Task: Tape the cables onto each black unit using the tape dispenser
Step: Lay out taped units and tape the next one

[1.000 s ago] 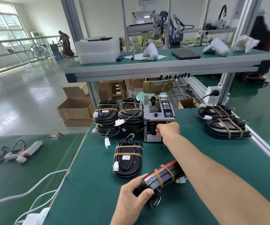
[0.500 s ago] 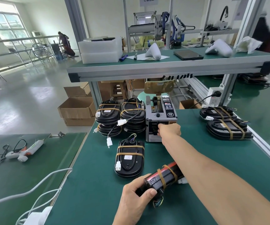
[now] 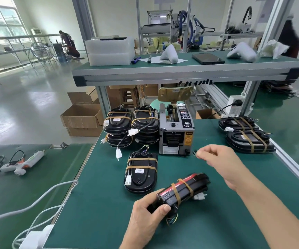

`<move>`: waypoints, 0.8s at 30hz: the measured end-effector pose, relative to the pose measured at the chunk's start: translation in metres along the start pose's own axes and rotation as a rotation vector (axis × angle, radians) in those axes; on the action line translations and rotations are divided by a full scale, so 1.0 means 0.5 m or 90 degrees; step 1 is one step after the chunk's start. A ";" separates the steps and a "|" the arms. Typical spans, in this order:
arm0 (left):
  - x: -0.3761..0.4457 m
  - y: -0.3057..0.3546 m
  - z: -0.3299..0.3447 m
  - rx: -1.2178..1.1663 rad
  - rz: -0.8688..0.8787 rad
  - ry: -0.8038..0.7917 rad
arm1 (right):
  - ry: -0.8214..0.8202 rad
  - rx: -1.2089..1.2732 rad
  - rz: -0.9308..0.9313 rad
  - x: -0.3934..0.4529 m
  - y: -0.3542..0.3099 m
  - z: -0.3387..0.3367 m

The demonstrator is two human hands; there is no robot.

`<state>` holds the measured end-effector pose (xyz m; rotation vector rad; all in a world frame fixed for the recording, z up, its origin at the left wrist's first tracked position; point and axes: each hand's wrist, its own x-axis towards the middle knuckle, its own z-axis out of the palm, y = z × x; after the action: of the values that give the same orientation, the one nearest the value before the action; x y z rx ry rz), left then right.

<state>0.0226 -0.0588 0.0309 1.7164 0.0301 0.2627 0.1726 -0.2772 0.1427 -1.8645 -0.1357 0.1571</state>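
My left hand (image 3: 149,215) grips a black unit (image 3: 182,190) with a red edge and tan bands, tilted on its side on the green mat. My right hand (image 3: 218,162) hovers just right of the grey tape dispenser (image 3: 176,130) and pinches a small dark piece of tape (image 3: 195,153) between thumb and fingertips. Another banded black unit (image 3: 141,172) lies flat in front of the dispenser, its white connector at its left side. Stacks of black units (image 3: 130,124) stand to the dispenser's left.
Two more banded units (image 3: 249,136) lie at the right by the table's aluminium edge. A glue gun (image 3: 22,161) and white cables (image 3: 42,200) sit on the left table. The upper shelf (image 3: 181,72) overhangs the back. Cardboard boxes (image 3: 81,118) stand on the floor.
My right hand has pulled back from the dispenser's outlet toward the right and nearer me, now pinching a piece of tape. The left hand keeps its hold on the unit.
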 end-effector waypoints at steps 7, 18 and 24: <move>-0.001 -0.002 0.001 -0.022 -0.019 0.001 | -0.018 0.157 0.064 -0.108 0.083 -0.019; -0.002 -0.014 0.001 -0.004 -0.031 0.000 | -0.008 0.178 0.036 -0.111 0.092 0.023; -0.002 -0.008 0.002 -0.009 -0.036 0.004 | -0.003 0.146 0.029 -0.104 0.100 0.030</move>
<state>0.0221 -0.0592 0.0265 1.6982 0.0807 0.2253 0.1197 -0.2870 0.0924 -1.6397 -0.0759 0.1998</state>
